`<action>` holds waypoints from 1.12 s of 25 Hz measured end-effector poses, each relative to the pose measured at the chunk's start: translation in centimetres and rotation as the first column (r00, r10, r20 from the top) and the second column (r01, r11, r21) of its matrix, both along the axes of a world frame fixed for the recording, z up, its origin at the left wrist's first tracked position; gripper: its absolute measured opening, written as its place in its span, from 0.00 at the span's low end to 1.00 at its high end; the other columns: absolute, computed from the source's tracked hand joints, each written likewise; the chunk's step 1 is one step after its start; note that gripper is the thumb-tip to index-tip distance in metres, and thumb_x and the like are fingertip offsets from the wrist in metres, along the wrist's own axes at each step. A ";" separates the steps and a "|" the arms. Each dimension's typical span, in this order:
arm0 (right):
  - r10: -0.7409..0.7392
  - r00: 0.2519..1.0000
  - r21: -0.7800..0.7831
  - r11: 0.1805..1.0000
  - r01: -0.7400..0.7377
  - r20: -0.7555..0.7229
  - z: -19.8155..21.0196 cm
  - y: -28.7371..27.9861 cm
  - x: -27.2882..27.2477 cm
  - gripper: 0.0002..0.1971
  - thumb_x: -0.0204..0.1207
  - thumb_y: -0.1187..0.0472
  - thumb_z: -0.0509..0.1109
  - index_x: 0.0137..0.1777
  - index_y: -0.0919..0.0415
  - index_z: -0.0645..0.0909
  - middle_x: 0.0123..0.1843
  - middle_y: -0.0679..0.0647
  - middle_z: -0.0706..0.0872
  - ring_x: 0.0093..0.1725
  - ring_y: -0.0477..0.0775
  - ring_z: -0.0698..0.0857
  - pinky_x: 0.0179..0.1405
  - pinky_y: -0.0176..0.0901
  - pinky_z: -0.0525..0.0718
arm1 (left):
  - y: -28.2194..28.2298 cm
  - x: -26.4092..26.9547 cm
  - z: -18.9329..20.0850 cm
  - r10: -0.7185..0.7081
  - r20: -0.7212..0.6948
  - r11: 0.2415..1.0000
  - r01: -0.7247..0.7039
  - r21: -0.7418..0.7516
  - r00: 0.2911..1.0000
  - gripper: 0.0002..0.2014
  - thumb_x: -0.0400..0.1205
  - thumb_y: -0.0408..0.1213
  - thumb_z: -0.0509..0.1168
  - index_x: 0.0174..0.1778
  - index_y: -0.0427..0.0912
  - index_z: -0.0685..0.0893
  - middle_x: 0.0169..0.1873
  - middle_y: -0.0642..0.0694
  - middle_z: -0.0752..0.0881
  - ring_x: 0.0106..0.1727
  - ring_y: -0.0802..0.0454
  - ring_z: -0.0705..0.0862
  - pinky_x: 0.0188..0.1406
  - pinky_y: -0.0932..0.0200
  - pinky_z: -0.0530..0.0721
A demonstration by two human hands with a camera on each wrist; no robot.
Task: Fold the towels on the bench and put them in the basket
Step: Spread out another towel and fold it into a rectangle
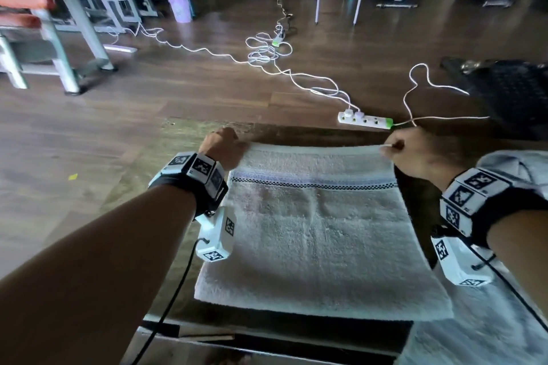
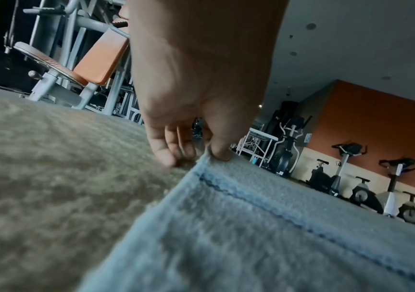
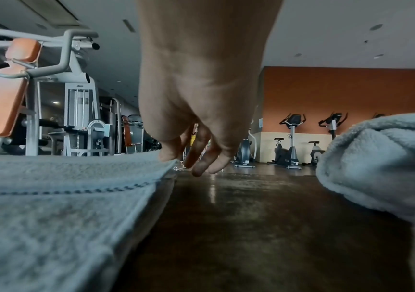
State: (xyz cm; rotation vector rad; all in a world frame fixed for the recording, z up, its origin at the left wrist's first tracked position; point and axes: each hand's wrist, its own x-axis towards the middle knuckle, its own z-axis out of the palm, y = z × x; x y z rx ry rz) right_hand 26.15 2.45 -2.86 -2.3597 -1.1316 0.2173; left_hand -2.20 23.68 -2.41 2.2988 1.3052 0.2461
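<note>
A pale towel with a dark checked stripe lies flat on the dark wooden bench, folded over on itself. My left hand pinches its far left corner; the left wrist view shows the thumb and fingers of that left hand closed on the towel's corner. My right hand pinches the far right corner, and in the right wrist view the right hand holds the towel's edge just above the bench. No basket is in view.
A second crumpled pale towel lies on the bench at my right, also seen as the bunched towel. On the floor beyond are a white power strip with trailing cables, a black mat and gym machines.
</note>
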 end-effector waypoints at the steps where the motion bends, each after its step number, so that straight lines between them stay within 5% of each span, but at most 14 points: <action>1: 0.042 0.999 -0.004 0.999 -0.042 -0.007 -0.5 0.1 0.0 0.07 0.77 0.65 0.76 0.38 0.60 0.85 0.38 0.56 0.86 0.43 0.59 0.85 0.43 0.43 0.75 | 0.0 0.0 -0.5 -0.009 -0.025 0.999 0.009 0.031 1.000 0.14 0.85 0.43 0.64 0.54 0.33 0.83 0.44 0.37 0.85 0.41 0.44 0.81 0.28 0.61 0.73; 5: 0.107 0.994 -0.101 0.989 -0.108 -0.013 -1.1 -0.1 -0.3 0.08 0.74 0.63 0.80 0.36 0.55 0.85 0.43 0.53 0.90 0.45 0.53 0.86 0.48 0.46 0.81 | 0.2 -0.6 -1.5 -0.073 -0.066 0.988 0.081 0.135 0.995 0.16 0.83 0.41 0.67 0.65 0.39 0.79 0.58 0.35 0.81 0.54 0.40 0.80 0.48 0.52 0.79; 9: 0.141 0.987 -0.043 0.989 -0.144 -0.076 -0.2 -1.2 -2.6 0.08 0.75 0.63 0.79 0.37 0.52 0.86 0.41 0.49 0.89 0.44 0.49 0.86 0.42 0.43 0.79 | -0.5 -0.9 -1.0 -0.090 -0.227 0.990 0.112 0.085 0.970 0.17 0.84 0.45 0.64 0.67 0.46 0.78 0.64 0.36 0.75 0.67 0.37 0.73 0.68 0.43 0.75; 12: 0.175 0.977 0.144 0.977 -0.157 -0.124 1.4 -2.9 -5.4 0.08 0.75 0.64 0.78 0.38 0.51 0.86 0.40 0.49 0.89 0.42 0.49 0.87 0.39 0.41 0.79 | -1.5 -1.0 0.4 -0.035 -0.279 0.996 0.057 0.068 0.960 0.20 0.80 0.42 0.67 0.67 0.44 0.74 0.61 0.36 0.77 0.65 0.37 0.73 0.59 0.43 0.76; 16: 0.253 0.963 0.297 0.930 -0.215 -0.095 4.5 -6.5 -9.6 0.12 0.74 0.64 0.80 0.38 0.45 0.84 0.38 0.44 0.89 0.38 0.45 0.88 0.39 0.36 0.80 | -7.7 0.0 4.4 -0.205 0.098 0.976 0.196 0.094 0.974 0.14 0.77 0.42 0.73 0.55 0.57 0.79 0.54 0.48 0.82 0.60 0.46 0.78 0.60 0.49 0.78; 18: 0.273 0.959 0.331 0.914 -0.235 -0.073 5.5 -8.5 -12.0 0.10 0.73 0.64 0.80 0.39 0.48 0.85 0.36 0.43 0.89 0.36 0.44 0.87 0.36 0.35 0.80 | -12.0 0.4 6.1 -0.404 0.325 0.914 0.391 0.108 0.855 0.10 0.73 0.37 0.77 0.46 0.52 0.85 0.47 0.53 0.86 0.54 0.52 0.85 0.57 0.54 0.84; 21: 0.285 0.952 0.394 0.893 -0.220 -0.114 5.5 -11.4 -15.0 0.06 0.72 0.65 0.80 0.42 0.54 0.87 0.36 0.43 0.89 0.35 0.41 0.87 0.34 0.34 0.81 | -17.5 0.5 6.3 -0.602 0.377 0.794 0.576 0.193 0.704 0.11 0.69 0.32 0.79 0.45 0.43 0.89 0.41 0.54 0.88 0.43 0.62 0.86 0.44 0.66 0.83; 24: 0.283 0.940 0.456 0.874 -0.171 -0.190 4.4 -13.2 -16.0 0.09 0.72 0.70 0.80 0.47 0.59 0.86 0.41 0.50 0.91 0.41 0.49 0.90 0.43 0.46 0.89 | -20.8 0.2 4.5 -0.627 0.415 0.779 0.541 0.317 0.659 0.10 0.68 0.34 0.79 0.43 0.42 0.88 0.37 0.51 0.89 0.40 0.50 0.86 0.43 0.53 0.84; 28: 0.251 0.909 0.470 0.880 -0.070 -0.334 4.3 -14.1 -16.5 0.16 0.72 0.72 0.79 0.55 0.56 0.83 0.49 0.50 0.90 0.48 0.44 0.90 0.46 0.32 0.85 | -22.2 -0.6 3.7 -0.514 0.511 0.858 0.411 0.309 0.689 0.07 0.71 0.36 0.79 0.40 0.43 0.88 0.38 0.56 0.88 0.41 0.55 0.84 0.44 0.63 0.81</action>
